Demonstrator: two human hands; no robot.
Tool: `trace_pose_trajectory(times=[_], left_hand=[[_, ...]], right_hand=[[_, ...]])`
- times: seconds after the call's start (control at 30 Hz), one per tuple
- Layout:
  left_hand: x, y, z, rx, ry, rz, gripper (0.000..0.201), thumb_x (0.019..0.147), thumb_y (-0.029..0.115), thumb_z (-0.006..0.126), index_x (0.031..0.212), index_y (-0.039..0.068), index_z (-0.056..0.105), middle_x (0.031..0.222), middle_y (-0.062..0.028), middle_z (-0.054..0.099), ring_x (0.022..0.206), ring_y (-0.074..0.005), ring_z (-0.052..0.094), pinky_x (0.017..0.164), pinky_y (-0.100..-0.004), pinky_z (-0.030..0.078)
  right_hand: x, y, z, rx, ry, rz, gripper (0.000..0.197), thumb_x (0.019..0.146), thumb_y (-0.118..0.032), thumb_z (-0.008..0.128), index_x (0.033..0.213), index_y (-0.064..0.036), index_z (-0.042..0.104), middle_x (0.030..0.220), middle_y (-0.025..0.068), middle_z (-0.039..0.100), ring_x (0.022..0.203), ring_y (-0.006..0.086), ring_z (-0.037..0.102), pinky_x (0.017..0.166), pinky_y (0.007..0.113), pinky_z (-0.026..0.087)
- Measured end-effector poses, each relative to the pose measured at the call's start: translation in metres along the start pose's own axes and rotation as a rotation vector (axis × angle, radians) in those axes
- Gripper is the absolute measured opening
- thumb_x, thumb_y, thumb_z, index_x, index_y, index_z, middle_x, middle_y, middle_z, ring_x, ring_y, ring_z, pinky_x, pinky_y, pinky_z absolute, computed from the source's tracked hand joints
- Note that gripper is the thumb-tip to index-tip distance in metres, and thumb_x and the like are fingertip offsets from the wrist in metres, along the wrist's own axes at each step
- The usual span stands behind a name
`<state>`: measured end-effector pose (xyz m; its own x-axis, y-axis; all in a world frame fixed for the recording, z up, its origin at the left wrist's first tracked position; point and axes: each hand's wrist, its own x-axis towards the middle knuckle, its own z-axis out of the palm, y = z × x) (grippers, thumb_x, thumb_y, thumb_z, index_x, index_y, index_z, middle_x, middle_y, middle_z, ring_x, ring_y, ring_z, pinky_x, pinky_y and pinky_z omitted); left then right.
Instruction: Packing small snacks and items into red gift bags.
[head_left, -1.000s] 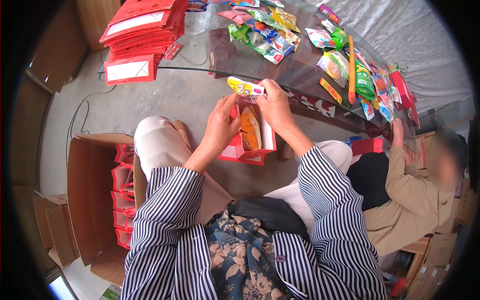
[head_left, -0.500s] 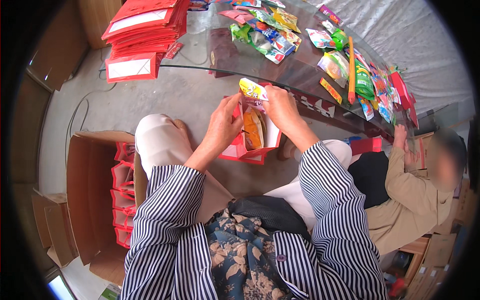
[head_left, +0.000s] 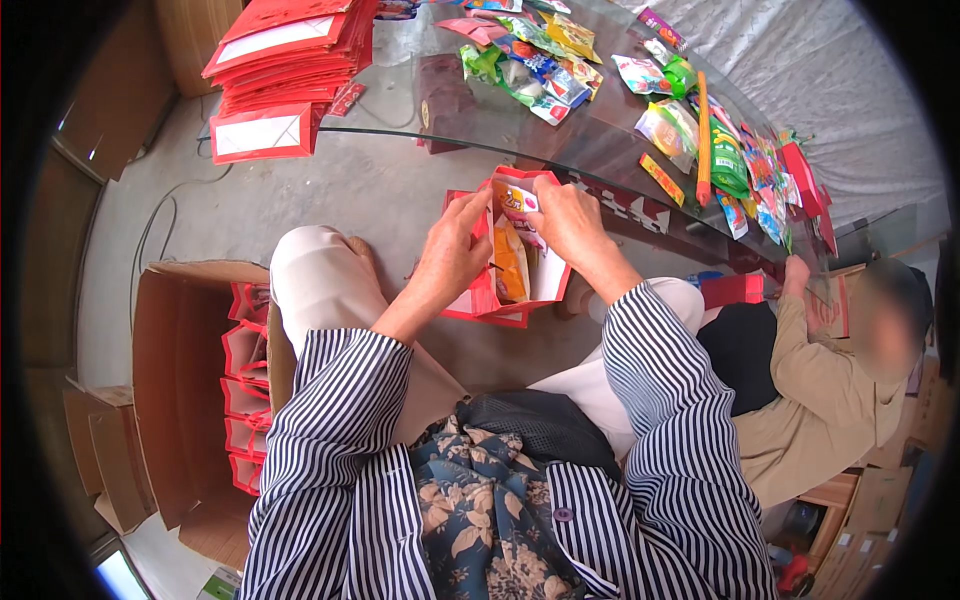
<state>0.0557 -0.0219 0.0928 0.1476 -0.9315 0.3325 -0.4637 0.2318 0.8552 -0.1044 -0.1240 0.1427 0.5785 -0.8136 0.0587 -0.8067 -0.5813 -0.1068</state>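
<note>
A red paper gift bag [head_left: 552, 287] with a white inside stands open between my knees, mouth up. My left hand [head_left: 455, 248] is closed on its left rim. Just inside the far end of the mouth is a small yellow, white and pink snack packet [head_left: 518, 198], pinched by my right hand [head_left: 572, 226]. An orange-yellow snack packet [head_left: 510, 265] lies lower in the bag. My right fingertips are partly hidden by the bag and packet.
A glass table [head_left: 400, 110] curves ahead, bearing loose snack packets [head_left: 550, 70] and a stack of folded red bags [head_left: 285, 80]. At my left, a cardboard box [head_left: 190, 400] holds several red bags. A co-worker [head_left: 820, 390] sits at the right, one hand at the table edge.
My right hand has lowered the small packet from above the bag's far rim into its mouth. My left hand stays on the bag's left side, and the bag's opening has tilted slightly.
</note>
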Motion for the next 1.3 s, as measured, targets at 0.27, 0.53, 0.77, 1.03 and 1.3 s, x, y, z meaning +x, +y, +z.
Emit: trace_pose_trajectory(times=[0.27, 0.53, 0.77, 1.03, 1.3], left_hand=[[0.004, -0.001, 0.002, 0.012, -0.024, -0.007, 0.059, 0.081, -0.002, 0.058, 0.138, 0.006, 0.048, 0.126, -0.0156, 0.057, 0.079, -0.0257, 0.064, 0.074, -0.0346, 0.052], [0.004, 0.002, -0.001, 0.003, -0.045, -0.043, 0.055, 0.080, -0.002, 0.060, 0.134, -0.001, 0.049, 0.130, -0.0202, 0.054, 0.105, -0.0349, 0.062, 0.084, -0.0382, 0.053], [0.000, -0.001, 0.001, -0.004, 0.003, 0.026, 0.057, 0.080, -0.001, 0.057, 0.137, 0.004, 0.050, 0.123, -0.0159, 0.058, 0.077, -0.0249, 0.062, 0.071, -0.0345, 0.051], [0.001, 0.001, 0.003, -0.005, -0.016, 0.045, 0.059, 0.081, -0.001, 0.058, 0.138, 0.006, 0.048, 0.120, -0.0157, 0.059, 0.074, -0.0250, 0.061, 0.071, -0.0349, 0.050], [0.003, -0.006, 0.002, -0.007, -0.014, -0.025, 0.060, 0.083, 0.000, 0.059, 0.141, 0.009, 0.046, 0.114, -0.0141, 0.061, 0.074, -0.0195, 0.061, 0.067, -0.0324, 0.051]], right_hand=[[0.004, 0.000, 0.006, -0.139, -0.002, -0.083, 0.018, 0.078, -0.011, 0.068, 0.093, -0.0023, 0.063, 0.084, 0.0177, 0.070, 0.081, 0.0336, 0.070, 0.069, 0.045, 0.056], [0.016, -0.022, 0.000, -0.054, -0.014, -0.105, 0.011, 0.079, -0.006, 0.063, 0.086, 0.0018, 0.063, 0.081, 0.0212, 0.068, 0.081, 0.0373, 0.069, 0.070, 0.046, 0.055], [0.035, -0.015, 0.025, -0.172, -0.303, -0.109, 0.019, 0.077, -0.008, 0.068, 0.093, -0.0003, 0.071, 0.094, 0.0201, 0.070, 0.090, 0.0334, 0.069, 0.076, 0.043, 0.056], [0.038, 0.009, 0.081, 0.017, -0.377, 0.071, 0.028, 0.074, -0.009, 0.071, 0.101, -0.0016, 0.071, 0.101, 0.0196, 0.070, 0.097, 0.0358, 0.068, 0.079, 0.042, 0.056], [-0.001, -0.005, -0.012, 0.365, 0.072, -0.149, 0.018, 0.088, -0.010, 0.060, 0.102, -0.0010, 0.065, 0.092, 0.0170, 0.070, 0.086, 0.0321, 0.069, 0.073, 0.038, 0.055]])
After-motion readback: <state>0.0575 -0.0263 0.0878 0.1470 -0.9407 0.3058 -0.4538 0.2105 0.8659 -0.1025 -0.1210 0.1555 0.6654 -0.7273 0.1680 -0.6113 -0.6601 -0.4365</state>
